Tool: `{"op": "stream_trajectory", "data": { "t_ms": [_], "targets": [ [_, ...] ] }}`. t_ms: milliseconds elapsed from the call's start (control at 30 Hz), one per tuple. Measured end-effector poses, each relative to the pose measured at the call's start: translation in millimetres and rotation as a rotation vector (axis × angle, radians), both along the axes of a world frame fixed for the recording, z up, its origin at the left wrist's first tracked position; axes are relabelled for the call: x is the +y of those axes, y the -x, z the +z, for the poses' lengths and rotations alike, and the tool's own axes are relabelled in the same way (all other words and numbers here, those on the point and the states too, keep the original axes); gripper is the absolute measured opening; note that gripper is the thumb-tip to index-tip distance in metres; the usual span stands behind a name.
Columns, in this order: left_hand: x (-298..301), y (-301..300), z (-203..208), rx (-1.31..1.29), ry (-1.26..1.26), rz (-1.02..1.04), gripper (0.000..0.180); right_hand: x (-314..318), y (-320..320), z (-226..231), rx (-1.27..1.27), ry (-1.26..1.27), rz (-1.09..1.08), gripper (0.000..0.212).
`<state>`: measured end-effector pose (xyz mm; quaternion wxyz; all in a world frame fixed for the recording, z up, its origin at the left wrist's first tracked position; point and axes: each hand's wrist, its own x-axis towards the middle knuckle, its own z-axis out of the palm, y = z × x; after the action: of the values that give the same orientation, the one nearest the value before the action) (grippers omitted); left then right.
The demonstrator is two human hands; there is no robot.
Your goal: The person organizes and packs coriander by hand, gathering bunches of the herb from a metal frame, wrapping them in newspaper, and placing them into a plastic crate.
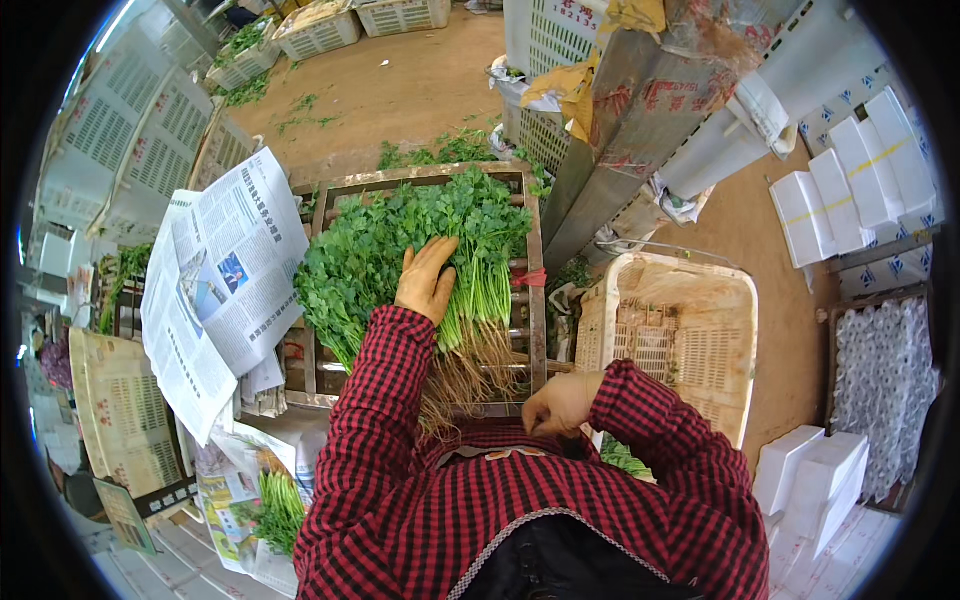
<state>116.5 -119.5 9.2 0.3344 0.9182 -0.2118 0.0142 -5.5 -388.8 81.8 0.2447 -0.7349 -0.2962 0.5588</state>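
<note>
A broad heap of leafy green coriander [375, 240] lies on a slatted frame [540, 330] in front of me. Its leaves point away and left, while its pale stems and brown roots [465, 385] trail toward my body. My left hand [428, 280] rests flat on top of the leaves and stems, fingers stretched out. Close to my waist, right of the roots, my right hand [560, 403] is closed with its fingers curled in. Whatever it may pinch is too small or hidden to make out.
Stacked newspapers [225, 270] lie left of the frame, with more greens [280, 510] below them. A cream plastic crate [690, 350] stands at the right, beside a metal post [620, 150]. White foam boxes [815, 480] and a crate of clear plastic bottles [880, 390] are farther right.
</note>
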Motion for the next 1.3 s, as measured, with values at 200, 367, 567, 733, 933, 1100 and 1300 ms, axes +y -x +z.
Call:
{"op": "stream_trajectory", "data": {
  "t_ms": [200,367,567,733,933,1100,1300],
  "targets": [
    [-4.9,19.4,42.9,-0.101,-0.096,0.111,0.058,-25.1,-23.8,-4.1,-0.354,-0.141,-1.089,0.024],
    [62.6,117.6,42.2,-0.339,0.309,0.732,0.062,-42.9,-22.9,-29.5,-0.206,-0.37,-1.467,0.037],
    [120.5,142.6,-64.3,0.182,0.655,1.067,0.075,22.1,-82.8,-42.8,-0.473,-0.347,-1.254,0.084],
    [47.1,82.2,1.9,0.398,0.062,1.085,0.126,121.2,-100.0,-46.5,-0.599,0.164,-0.803,0.117],
    [74.6,72.8,-5.3,0.412,0.785,0.962,0.09,92.4,-104.8,-61.8,-0.405,-0.046,-0.874,0.113],
    [102.5,55.0,-18.5,0.361,0.384,0.999,0.094,92.4,-108.0,-46.2,-0.29,-0.015,-0.828,0.119],
    [124.5,62.6,-49.5,0.369,0.576,0.887,0.087,52.8,-124.8,-54.0,-0.228,-0.099,-0.772,0.128]
  ]
}}
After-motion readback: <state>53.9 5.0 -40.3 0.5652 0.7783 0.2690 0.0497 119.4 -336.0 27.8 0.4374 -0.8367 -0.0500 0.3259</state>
